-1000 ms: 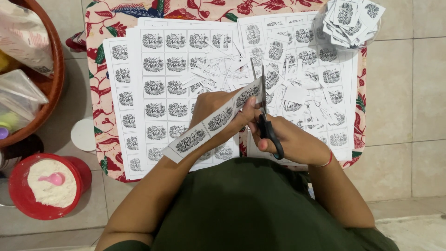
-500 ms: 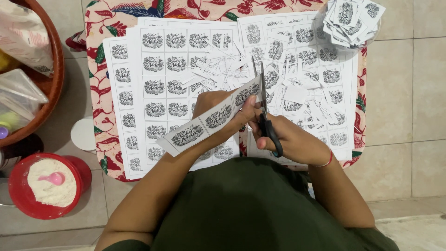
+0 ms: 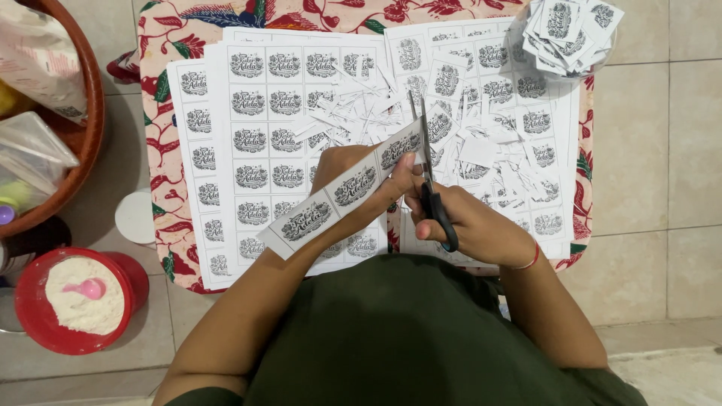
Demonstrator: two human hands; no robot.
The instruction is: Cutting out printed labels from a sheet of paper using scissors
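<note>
**Scissors at the end of a label strip**

The person's left hand (image 3: 353, 169) pinches a long paper strip (image 3: 342, 192) of printed black-and-white labels, fingers closed along its upper edge, holding it slanted above the printed sheets (image 3: 259, 143). The right hand (image 3: 470, 225) grips black-handled scissors (image 3: 430, 177), fingers curled through the loops, blades pointing away and meeting the strip's upper right end. Below lies a litter of paper offcuts (image 3: 353, 113) on a floral cloth (image 3: 169, 75). A heap of cut labels (image 3: 568, 30) sits at the far right corner. On the floor to the left stands a red tub (image 3: 34, 331) of white powder.
</note>
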